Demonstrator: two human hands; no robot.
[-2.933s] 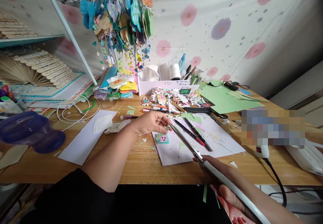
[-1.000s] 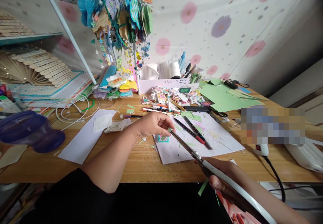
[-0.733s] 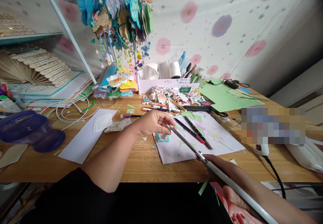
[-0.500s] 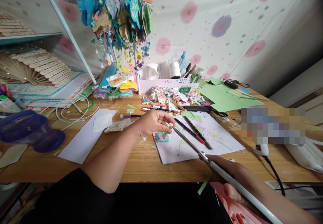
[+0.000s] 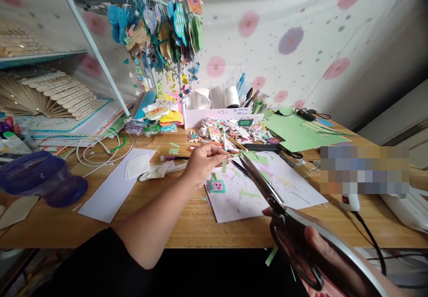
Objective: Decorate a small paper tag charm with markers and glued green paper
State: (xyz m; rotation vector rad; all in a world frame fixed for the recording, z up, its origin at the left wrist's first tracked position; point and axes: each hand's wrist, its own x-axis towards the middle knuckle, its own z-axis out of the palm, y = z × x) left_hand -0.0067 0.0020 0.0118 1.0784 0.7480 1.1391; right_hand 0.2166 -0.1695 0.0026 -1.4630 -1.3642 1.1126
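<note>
My left hand (image 5: 207, 162) is raised above the desk, thumb and fingers pinched on a small green paper strip (image 5: 224, 167) that hangs down. In my right hand (image 5: 316, 239) is a large pair of scissors (image 5: 259, 181) with dark handles, its blades parted a little. The blade tips point up and left, close to the strip but apart from it. Below my left hand, a small card (image 5: 218, 186) with a pink smiling face and turquoise border lies at the left edge of a marked white sheet (image 5: 230, 211).
Green paper scraps (image 5: 250, 194) lie on the sheet. Behind it are markers and a heap of small paper cutouts (image 5: 230, 129). Large green paper (image 5: 301, 129) covers the back right. A purple container (image 5: 43, 176) and looped white cable (image 5: 80, 147) are at left; a white plug (image 5: 349, 201) sits at right.
The scissors have turned, showing their handles and broad blades, and the blades have parted. My left hand has shifted slightly, and the strip now hangs straight down.
</note>
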